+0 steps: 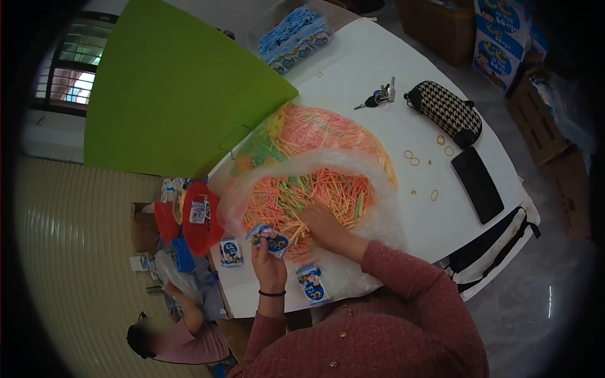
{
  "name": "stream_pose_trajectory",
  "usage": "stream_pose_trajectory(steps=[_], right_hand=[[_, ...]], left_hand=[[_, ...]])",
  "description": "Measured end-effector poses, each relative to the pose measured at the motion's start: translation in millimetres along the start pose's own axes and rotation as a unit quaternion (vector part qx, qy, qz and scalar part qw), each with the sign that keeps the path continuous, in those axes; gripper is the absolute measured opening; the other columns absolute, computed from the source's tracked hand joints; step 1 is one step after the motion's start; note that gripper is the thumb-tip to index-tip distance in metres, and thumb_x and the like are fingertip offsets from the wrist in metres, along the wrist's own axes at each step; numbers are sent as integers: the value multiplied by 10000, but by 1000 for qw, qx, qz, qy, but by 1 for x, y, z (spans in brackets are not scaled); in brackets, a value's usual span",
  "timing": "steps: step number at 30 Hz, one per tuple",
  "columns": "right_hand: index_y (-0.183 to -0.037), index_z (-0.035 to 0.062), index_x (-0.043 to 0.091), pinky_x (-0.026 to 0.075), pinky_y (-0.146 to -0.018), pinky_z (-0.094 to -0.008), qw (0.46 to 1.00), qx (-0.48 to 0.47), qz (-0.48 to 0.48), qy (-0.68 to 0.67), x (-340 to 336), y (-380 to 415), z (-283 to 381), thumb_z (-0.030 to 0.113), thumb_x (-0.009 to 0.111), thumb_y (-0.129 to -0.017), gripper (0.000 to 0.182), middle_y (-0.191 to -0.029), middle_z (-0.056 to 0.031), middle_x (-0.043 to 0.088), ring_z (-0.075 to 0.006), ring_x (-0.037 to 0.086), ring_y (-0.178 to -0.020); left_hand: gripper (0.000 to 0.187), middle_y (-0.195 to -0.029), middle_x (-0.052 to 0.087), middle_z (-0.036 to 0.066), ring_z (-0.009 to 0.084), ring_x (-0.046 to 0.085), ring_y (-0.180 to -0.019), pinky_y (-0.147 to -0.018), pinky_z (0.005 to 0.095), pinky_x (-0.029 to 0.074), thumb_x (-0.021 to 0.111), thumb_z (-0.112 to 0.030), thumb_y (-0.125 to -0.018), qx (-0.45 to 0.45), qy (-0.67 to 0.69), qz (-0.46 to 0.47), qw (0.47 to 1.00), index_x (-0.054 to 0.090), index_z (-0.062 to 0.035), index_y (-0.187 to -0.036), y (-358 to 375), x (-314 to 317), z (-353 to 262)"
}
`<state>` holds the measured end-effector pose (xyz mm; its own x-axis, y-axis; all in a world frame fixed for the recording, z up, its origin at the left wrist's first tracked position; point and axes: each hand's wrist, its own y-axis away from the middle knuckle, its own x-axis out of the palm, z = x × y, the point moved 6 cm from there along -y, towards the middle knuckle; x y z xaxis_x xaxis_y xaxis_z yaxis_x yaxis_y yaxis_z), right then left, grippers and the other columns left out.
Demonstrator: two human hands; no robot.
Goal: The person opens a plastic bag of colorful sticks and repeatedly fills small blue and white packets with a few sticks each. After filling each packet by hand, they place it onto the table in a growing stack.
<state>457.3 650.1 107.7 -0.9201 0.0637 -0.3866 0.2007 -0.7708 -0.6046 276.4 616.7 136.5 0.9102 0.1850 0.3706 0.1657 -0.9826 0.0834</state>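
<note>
A large clear plastic bag (pixel 384 220) lies open on the white table, full of thin pink, orange, yellow and green sticks (pixel 340 189). My left hand (pixel 270 268) holds a small blue and white packet (pixel 268 240) at the bag's near left edge. Close beside it, my right hand (pixel 321 227) reaches into the bag with its fingers closed round some sticks (pixel 296 230). One blue and white packet (pixel 230 252) lies left of my left hand, and another such packet (pixel 313 284) lies in front of the bag.
Keys (pixel 378 96), a houndstooth pouch (pixel 444 112), a black phone (pixel 478 185) and several rubber bands lie right. A green panel (pixel 183 88) rises at the left, above a red basket (pixel 200 220). Another person (pixel 195 334) is at lower left. A tub (pixel 295 38) stands at the back.
</note>
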Motion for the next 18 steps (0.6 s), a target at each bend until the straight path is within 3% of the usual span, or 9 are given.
stream_pose_trajectory(steps=[2, 3, 6, 10, 12, 14, 18], right_hand=[[-1094, 30, 554, 412, -886, -436, 988, 77, -31, -129, 3, -4, -19, 71, 608, -790, 311, -970, -156, 577, -354, 541, -984], [-1121, 40, 552, 423, -854, -448, 982, 62, -74, -160, -3, -5, -19, 62, 653, -759, 376, -998, -162, 593, -380, 546, -963], [-1151, 43, 551, 422, -846, -438, 988, 79, -33, -128, -4, -12, -18, 78, 677, -755, 417, -1029, -154, 608, -366, 559, -957], [-1154, 50, 559, 424, -834, -422, 984, 55, -86, -148, -23, -12, -12, 116, 685, -763, 415, -987, -131, 609, -343, 563, -929], [-1161, 41, 570, 426, -850, -425, 990, -4, -111, -85, -30, -10, -8, 108, 673, -766, 414, -987, -118, 611, -320, 564, -935], [-1164, 37, 575, 426, -866, -424, 995, 14, -85, -48, -29, -11, -14, 96, 667, -764, 415, -1019, -117, 618, -315, 563, -954], [-1127, 24, 590, 431, -903, -422, 995, 72, -26, 64, -17, -8, -33, 42, 641, -745, 386, -1059, -119, 622, -325, 546, -997]], left_hand=[[244, -1226, 608, 95, 199, 595, -1106, -973, 380, 471, 504, -130, -990, -9, 7, -7, 1000, 535, -44, -1216, -1, 12, -5], [259, -1249, 600, 101, 208, 589, -1131, -992, 393, 465, 500, -132, -991, -21, 21, -11, 1000, 529, -40, -1231, -3, 23, -5], [285, -1250, 600, 96, 218, 581, -1157, -991, 401, 473, 495, -142, -993, -56, 47, 38, 997, 523, -33, -1254, -8, 52, 11], [257, -1205, 626, 91, 200, 605, -1107, -949, 365, 494, 491, -140, -996, -65, 25, 86, 994, 552, -25, -1217, -7, 75, 22], [249, -1185, 635, 89, 194, 615, -1087, -941, 355, 497, 488, -139, -997, -56, 0, 98, 994, 559, -24, -1207, -5, 78, 19], [232, -1151, 648, 80, 183, 627, -1058, -920, 346, 505, 481, -140, -1001, 43, -86, 92, 991, 564, -28, -1186, -4, 81, 0], [292, -1204, 617, 124, 257, 611, -1111, -965, 420, 493, 465, -148, -1003, 2, -73, 44, 996, 476, -58, -1281, -16, 25, 12]])
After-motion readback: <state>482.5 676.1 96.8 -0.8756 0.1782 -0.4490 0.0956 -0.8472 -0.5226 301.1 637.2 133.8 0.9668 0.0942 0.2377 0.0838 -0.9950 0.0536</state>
